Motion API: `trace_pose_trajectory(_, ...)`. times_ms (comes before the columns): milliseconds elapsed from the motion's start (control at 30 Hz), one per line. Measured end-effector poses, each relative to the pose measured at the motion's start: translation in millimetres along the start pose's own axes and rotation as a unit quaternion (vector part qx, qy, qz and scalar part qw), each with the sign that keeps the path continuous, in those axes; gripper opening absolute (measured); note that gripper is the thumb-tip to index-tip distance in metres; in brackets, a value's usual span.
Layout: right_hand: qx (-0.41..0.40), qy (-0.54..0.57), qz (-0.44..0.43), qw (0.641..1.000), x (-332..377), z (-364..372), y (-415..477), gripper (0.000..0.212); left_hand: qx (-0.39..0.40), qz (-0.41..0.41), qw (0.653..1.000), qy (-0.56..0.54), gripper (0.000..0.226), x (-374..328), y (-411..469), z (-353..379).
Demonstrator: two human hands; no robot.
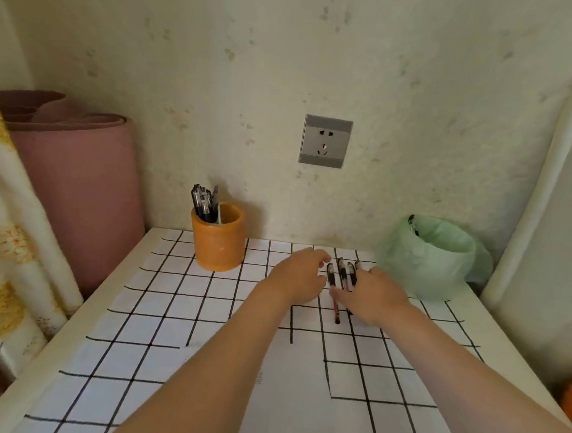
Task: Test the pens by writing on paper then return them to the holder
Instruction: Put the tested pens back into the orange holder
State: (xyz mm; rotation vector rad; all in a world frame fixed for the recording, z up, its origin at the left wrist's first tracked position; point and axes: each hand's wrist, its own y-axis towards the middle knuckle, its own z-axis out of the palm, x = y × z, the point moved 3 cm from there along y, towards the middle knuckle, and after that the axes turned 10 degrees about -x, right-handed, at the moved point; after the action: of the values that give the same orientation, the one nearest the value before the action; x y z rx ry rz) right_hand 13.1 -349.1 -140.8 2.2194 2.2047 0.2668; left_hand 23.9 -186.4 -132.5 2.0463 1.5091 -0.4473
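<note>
Several pens [342,274], black ones and a red one, lie fanned out on the checked tablecloth at the far right. My right hand [375,297] covers their lower halves, fingers across the barrels and thumb on the red pen, whose tip pokes out below the palm. My left hand [299,279] sits just left of them, fingers loosely curled with nothing in them, fingertips close to the leftmost pen. An orange pen holder [217,242] stands at the back left with several more pens in it. A blank white sheet of paper [285,417] lies near the front edge.
A green plastic bag [432,258] stands right behind the pens at the back right. A rolled pink mat [75,183] and a curtain [3,266] flank the table's left side. The wall with a socket [325,141] is close behind.
</note>
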Motion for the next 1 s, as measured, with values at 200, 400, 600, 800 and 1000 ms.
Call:
trace_pose_trajectory(200, 0.012, 0.043, 0.000, 0.999, -2.4, 6.8, -0.8, 0.061, 0.020, -0.004, 0.999, 0.037, 0.058, 1.6, 1.5, 20.6)
trace_pose_trajectory(400, 0.027, 0.105, -0.113, 0.988, 13.4, 3.8, -2.7, 0.023, 0.030, -0.008, 0.998, 0.052, 0.073, 13.0, -1.5, 13.1)
trace_pose_trajectory(600, 0.041, 0.156, -0.187, 0.969, 33.1, 1.9, -4.7, 0.036, 0.078, -0.033, 0.992, 0.095, 0.084, 27.6, -6.7, 0.0)
trace_pose_trajectory(800, 0.035, 0.130, -0.171, 0.976, 34.4, 1.0, 0.1, 0.040, 0.049, -0.054, 0.988, 0.139, 0.070, 42.5, -10.8, -10.4)
trace_pose_trajectory(1000, 0.024, 0.024, -0.169, 0.985, 44.3, 6.9, 5.5, 0.026, 0.042, -0.038, 0.997, 0.056, 0.062, 44.2, -12.0, -14.8)
